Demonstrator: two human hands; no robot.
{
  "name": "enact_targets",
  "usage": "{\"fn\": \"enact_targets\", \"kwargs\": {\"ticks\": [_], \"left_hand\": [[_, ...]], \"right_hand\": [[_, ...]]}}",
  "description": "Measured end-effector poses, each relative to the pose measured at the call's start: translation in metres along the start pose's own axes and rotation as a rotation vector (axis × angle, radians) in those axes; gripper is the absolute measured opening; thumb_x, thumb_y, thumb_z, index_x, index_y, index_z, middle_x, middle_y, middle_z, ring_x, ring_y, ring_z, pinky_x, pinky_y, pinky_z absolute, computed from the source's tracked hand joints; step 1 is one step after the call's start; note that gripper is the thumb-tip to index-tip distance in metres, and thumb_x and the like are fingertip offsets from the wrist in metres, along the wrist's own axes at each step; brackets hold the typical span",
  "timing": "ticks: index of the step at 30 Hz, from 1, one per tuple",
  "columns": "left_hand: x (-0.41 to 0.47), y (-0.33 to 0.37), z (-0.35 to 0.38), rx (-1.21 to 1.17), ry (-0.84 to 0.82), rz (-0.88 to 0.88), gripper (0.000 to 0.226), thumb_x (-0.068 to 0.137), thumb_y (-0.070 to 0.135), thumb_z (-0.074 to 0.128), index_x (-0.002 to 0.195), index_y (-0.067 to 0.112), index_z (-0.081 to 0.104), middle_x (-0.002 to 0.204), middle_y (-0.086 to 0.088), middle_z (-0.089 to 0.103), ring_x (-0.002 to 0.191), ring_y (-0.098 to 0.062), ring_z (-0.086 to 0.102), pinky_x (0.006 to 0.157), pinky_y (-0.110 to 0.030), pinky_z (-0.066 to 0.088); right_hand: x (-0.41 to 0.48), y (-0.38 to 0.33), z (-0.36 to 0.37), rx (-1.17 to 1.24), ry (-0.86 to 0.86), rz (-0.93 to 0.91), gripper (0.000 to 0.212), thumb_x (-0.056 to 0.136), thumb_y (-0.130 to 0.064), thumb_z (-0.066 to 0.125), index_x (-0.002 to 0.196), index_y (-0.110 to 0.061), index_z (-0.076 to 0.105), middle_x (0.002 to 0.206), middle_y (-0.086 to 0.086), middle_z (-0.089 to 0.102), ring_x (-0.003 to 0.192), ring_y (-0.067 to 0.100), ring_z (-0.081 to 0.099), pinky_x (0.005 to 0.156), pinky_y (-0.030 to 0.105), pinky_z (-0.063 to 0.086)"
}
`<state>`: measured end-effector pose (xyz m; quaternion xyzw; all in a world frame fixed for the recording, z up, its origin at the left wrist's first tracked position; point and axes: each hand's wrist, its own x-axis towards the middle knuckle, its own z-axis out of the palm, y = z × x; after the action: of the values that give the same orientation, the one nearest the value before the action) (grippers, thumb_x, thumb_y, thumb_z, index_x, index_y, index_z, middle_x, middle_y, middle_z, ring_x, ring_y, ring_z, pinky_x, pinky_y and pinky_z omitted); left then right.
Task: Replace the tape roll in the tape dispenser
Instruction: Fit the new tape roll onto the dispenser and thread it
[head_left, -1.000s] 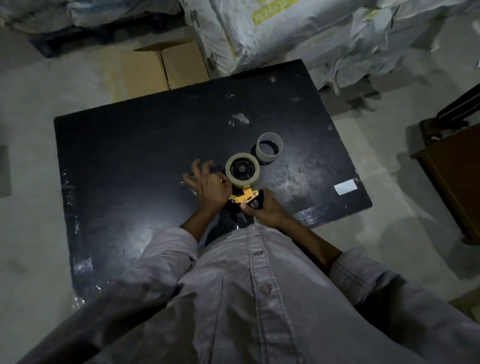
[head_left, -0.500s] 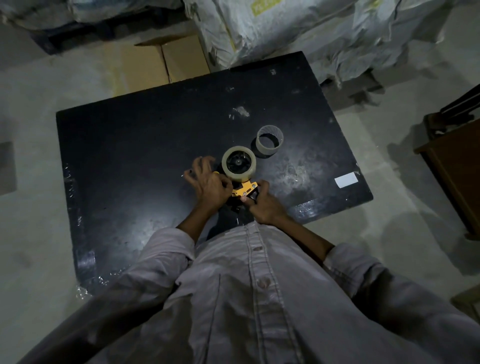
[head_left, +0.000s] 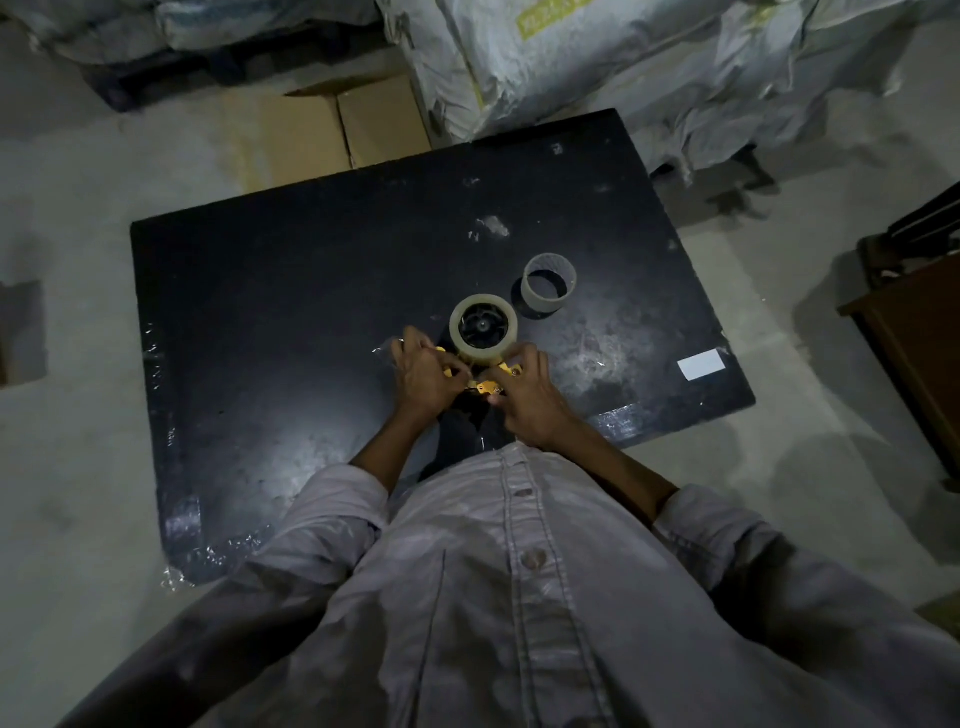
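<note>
Head view: the tape roll (head_left: 508, 332) sits on the hub of the yellow tape dispenser (head_left: 487, 387), over the black bench (head_left: 291, 291), just beside 1 empty core (head_left: 545, 302). Left grip (head_left: 423, 376) and right grip (head_left: 530, 395) curl narrowly round the dispenser's frame below the roll. The roll is probably light and stiff, with thin, sticky film; the rigid frame is likely the safest hold.

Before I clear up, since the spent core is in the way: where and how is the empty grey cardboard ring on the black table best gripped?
Pinch the empty grey cardboard ring by its thin wall at the top rim, thumb outside, finger inside, coming straight from above. It stands on end, mouth up, clear of the translucent tape roll on the yellow dispenser.
</note>
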<state>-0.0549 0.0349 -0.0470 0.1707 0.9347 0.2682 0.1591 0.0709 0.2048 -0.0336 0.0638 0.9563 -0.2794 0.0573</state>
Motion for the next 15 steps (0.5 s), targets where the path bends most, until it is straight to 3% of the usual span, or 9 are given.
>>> {"fn": "enact_targets", "kwargs": {"ticks": [4,8,11,13,15], "left_hand": [[-0.006,0.009,-0.006,0.107,-0.011,-0.083,0.017,0.087,0.048,0.086,0.097,0.034,0.09,0.123,-0.008,0.045,0.127,-0.038,0.043,0.104,-0.052,0.045],[-0.014,0.009,-0.006,0.187,0.037,-0.092,0.021,0.088,0.057,0.08,0.099,0.041,0.088,0.123,-0.005,0.046,0.128,-0.036,0.042,0.101,-0.053,0.036],[-0.014,0.004,-0.005,0.167,0.057,-0.099,0.021,0.087,0.059,0.08,0.097,0.042,0.089,0.117,0.001,0.041,0.124,-0.034,0.042,0.097,-0.051,0.034],[-0.013,0.003,-0.005,0.193,0.077,-0.081,0.021,0.088,0.059,0.079,0.097,0.043,0.089,0.116,0.001,0.042,0.122,-0.034,0.042,0.097,-0.051,0.033],[-0.014,0.003,-0.004,0.224,0.103,-0.055,0.021,0.088,0.058,0.079,0.098,0.042,0.088,0.117,-0.002,0.046,0.121,-0.035,0.043,0.097,-0.051,0.033]], "right_hand": [[0.003,-0.003,0.001,0.03,-0.035,0.0,0.046,0.098,-0.003,0.078,0.137,-0.027,0.075,0.151,0.022,0.041,0.137,0.045,0.039,0.113,0.054,0.042],[0.011,0.0,0.003,0.061,-0.051,0.028,0.044,0.096,-0.002,0.077,0.13,-0.032,0.08,0.146,0.022,0.042,0.131,0.048,0.04,0.114,0.057,0.04],[0.011,-0.004,0.003,0.067,-0.101,0.0,0.039,0.099,-0.002,0.074,0.109,-0.039,0.084,0.147,0.014,0.036,0.135,0.039,0.033,0.118,0.049,0.038],[0.008,-0.007,0.002,0.052,-0.129,-0.015,0.038,0.103,-0.003,0.071,0.113,-0.038,0.082,0.148,0.013,0.034,0.135,0.037,0.03,0.118,0.047,0.036],[0.006,-0.006,0.004,0.083,-0.112,0.002,0.034,0.105,-0.011,0.069,0.13,-0.033,0.074,0.149,0.016,0.034,0.135,0.039,0.033,0.116,0.049,0.037]]}}
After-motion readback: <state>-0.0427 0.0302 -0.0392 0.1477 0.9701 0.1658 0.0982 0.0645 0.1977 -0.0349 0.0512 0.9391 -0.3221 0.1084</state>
